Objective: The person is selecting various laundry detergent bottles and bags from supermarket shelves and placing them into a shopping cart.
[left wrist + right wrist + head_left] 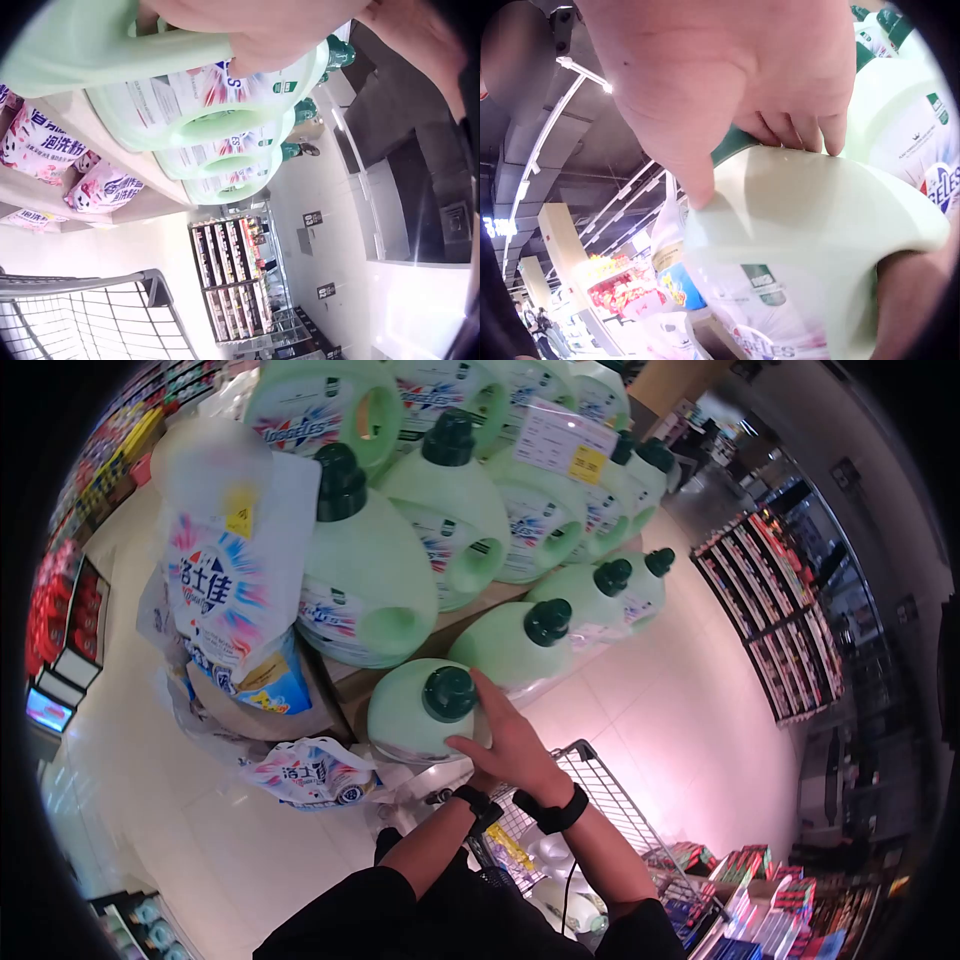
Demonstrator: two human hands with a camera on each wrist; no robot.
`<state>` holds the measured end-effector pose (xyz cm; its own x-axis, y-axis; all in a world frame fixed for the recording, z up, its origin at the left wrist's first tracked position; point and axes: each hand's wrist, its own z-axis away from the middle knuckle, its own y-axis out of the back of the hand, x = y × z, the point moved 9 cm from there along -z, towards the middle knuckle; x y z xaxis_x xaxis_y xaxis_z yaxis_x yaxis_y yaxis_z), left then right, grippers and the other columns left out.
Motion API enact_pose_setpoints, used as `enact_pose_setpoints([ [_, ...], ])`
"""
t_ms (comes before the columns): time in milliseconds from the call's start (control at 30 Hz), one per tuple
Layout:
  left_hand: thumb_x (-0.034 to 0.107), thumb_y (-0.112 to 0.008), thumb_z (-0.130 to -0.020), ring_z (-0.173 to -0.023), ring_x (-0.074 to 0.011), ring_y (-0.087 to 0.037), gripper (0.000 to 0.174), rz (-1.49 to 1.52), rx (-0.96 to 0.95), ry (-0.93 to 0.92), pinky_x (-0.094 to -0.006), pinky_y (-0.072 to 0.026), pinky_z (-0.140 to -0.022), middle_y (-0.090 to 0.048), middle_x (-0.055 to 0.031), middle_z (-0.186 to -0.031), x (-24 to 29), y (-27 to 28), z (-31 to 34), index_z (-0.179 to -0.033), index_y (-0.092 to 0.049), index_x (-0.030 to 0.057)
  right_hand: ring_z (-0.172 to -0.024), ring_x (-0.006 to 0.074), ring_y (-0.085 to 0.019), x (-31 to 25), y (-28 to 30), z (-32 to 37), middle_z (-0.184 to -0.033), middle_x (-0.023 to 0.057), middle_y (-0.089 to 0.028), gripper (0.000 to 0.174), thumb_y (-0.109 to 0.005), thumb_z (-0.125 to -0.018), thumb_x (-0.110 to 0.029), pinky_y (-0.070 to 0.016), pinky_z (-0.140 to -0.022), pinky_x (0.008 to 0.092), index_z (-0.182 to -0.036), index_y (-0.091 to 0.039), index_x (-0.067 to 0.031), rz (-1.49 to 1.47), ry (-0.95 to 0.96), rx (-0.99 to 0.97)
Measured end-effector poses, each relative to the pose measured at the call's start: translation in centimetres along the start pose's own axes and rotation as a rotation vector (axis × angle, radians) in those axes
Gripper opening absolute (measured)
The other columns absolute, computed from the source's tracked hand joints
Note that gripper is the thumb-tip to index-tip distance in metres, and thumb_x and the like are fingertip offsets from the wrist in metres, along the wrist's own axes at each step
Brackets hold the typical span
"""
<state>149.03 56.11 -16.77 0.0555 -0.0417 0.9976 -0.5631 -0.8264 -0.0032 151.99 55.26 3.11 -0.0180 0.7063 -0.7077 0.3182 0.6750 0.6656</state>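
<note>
A pale green detergent jug (405, 705) with a dark green cap stands upright at the front corner of the display in the head view. My right hand (520, 750) lies over its near side beside the cap; in the right wrist view the right hand (727, 75) grips the top, thumb and bent fingers apart. Through the handle of the jug (795, 202) passes my left hand (915, 300). In the left wrist view the left hand (255, 30) is wrapped round the green handle (180, 56); its fingertips are mostly hidden.
Several similar jugs (370, 580) stand behind on the stepped display. White detergent bags (225, 575) hang and sit at its left. A wire shopping cart (610, 790) holding goods is close on the right. Farther right stands a shelf rack (775, 615).
</note>
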Motion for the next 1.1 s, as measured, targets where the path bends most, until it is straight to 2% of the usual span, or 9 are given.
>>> enact_pose_setpoints([
  [133, 0.025, -0.064, -0.089, -0.091, -0.0257, -0.057, 0.027, -0.186, 0.011, -0.093, -0.0359, -0.0454, -0.082, -0.058, -0.0122, -0.097, 1.1, -2.3, 1.1, -0.106, -0.056, 0.0054, -0.122, 0.0368, -0.051, -0.2, 3.6, 7.3, -0.135, 0.0205, -0.050, 0.056, -0.067, -0.084, -0.017, -0.0430, -0.100, 0.0399, -0.135, -0.046, -0.0041, -0.045, -0.088, 0.128],
  [233, 0.023, -0.067, -0.087, -0.085, -0.0255, -0.056, 0.024, -0.272, 0.071, 0.052, -0.0351, -0.0450, -0.079, -0.059, -0.0117, -0.088, 1.6, -3.9, 0.9, -0.096, -0.058, 0.0033, -0.107, 0.0366, -0.059, 3.4, 5.8, 16.8, -0.119, 0.0186, -0.060, 0.039, -0.065, -0.084, -0.013, -0.0480, -0.092, 0.0400, -0.120, -0.056, -0.0031, -0.032, -0.353, 0.338],
  [333, 0.030, -0.065, -0.087, -0.098, -0.0328, -0.057, 0.036, -0.401, -0.020, 0.028, -0.0401, -0.0413, -0.093, -0.063, -0.0156, -0.102, 0.9, -5.6, 0.3, -0.105, -0.061, -0.0009, -0.096, 0.0395, -0.061, 7.8, 5.7, 30.2, -0.104, 0.0206, -0.063, 0.031, -0.066, -0.083, -0.018, -0.0492, -0.085, 0.0409, -0.109, -0.062, -0.0009, 0.068, -0.754, 0.382],
  [500, 0.029, -0.065, -0.088, -0.100, -0.0313, -0.055, 0.038, -0.289, -0.035, 0.028, -0.0388, -0.0409, -0.093, -0.061, -0.0170, -0.108, -0.3, -8.5, 0.0, -0.108, -0.059, -0.0029, -0.102, 0.0371, -0.060, 8.3, 1.4, 52.9, -0.106, 0.0212, -0.063, 0.062, -0.076, -0.072, -0.046, -0.0466, -0.091, 0.0429, -0.110, -0.062, 0.0008, 0.252, -1.230, 0.375],
  [600, 0.028, -0.064, -0.089, -0.098, -0.0289, -0.055, 0.038, -0.167, -0.063, 0.140, -0.0361, -0.0409, -0.092, -0.061, -0.0164, -0.107, -3.3, -10.2, -0.5, -0.109, -0.058, -0.0042, -0.111, 0.0352, -0.055, 7.9, -3.0, 61.5, -0.112, 0.0184, -0.062, 0.074, -0.073, -0.067, -0.061, -0.0367, -0.100, 0.0487, -0.113, -0.062, -0.0042, 0.292, -1.464, 0.287],
  [633, 0.027, -0.064, -0.089, -0.098, -0.0283, -0.055, 0.038, -0.064, -0.040, 0.235, -0.0351, -0.0409, -0.092, -0.061, -0.0159, -0.106, -3.9, -10.7, -0.1, -0.110, -0.057, -0.0044, -0.118, 0.0327, -0.049, 7.0, -3.5, 62.1, -0.121, 0.0154, -0.057, 0.076, -0.071, -0.069, -0.061, -0.0279, -0.106, 0.0529, -0.121, -0.056, -0.0068, 0.392, -1.400, 0.342],
  [767, 0.027, -0.063, -0.091, -0.091, -0.0243, -0.053, 0.032, 0.089, -0.134, 0.349, -0.0341, -0.0420, -0.087, -0.060, -0.0114, -0.100, -5.5, -11.4, 1.1, -0.105, -0.056, -0.0016, -0.121, 0.0309, -0.042, 7.9, -4.9, 64.5, -0.121, 0.0125, -0.052, 0.071, -0.067, -0.076, -0.057, -0.0177, -0.108, 0.0573, -0.124, -0.051, -0.0077, 0.591, -1.407, 0.399],
  [933, 0.024, -0.061, -0.091, -0.089, -0.0227, -0.051, 0.028, -0.057, -0.162, 0.197, -0.0330, -0.0420, -0.085, -0.058, -0.0104, -0.099, 1.2, -10.7, 3.3, -0.104, -0.055, -0.0005, -0.112, 0.0336, -0.045, 8.9, -4.5, 66.6, -0.109, 0.0136, -0.052, 0.058, -0.065, -0.079, -0.053, -0.0199, -0.105, 0.0573, -0.115, -0.056, -0.0088, 0.628, -1.465, 0.427],
  [1100, 0.018, -0.063, -0.089, -0.105, -0.0264, -0.055, 0.038, -0.282, -0.153, 0.157, -0.0364, -0.0407, -0.094, -0.058, -0.0194, -0.118, 4.7, -10.2, 8.3, -0.116, -0.053, -0.0064, -0.108, 0.0340, -0.045, 7.3, -3.4, 68.7, -0.109, 0.0148, -0.052, 0.052, -0.066, -0.081, -0.047, -0.0247, -0.100, 0.0546, -0.114, -0.057, -0.0088, 0.633, -1.423, 0.448],
])
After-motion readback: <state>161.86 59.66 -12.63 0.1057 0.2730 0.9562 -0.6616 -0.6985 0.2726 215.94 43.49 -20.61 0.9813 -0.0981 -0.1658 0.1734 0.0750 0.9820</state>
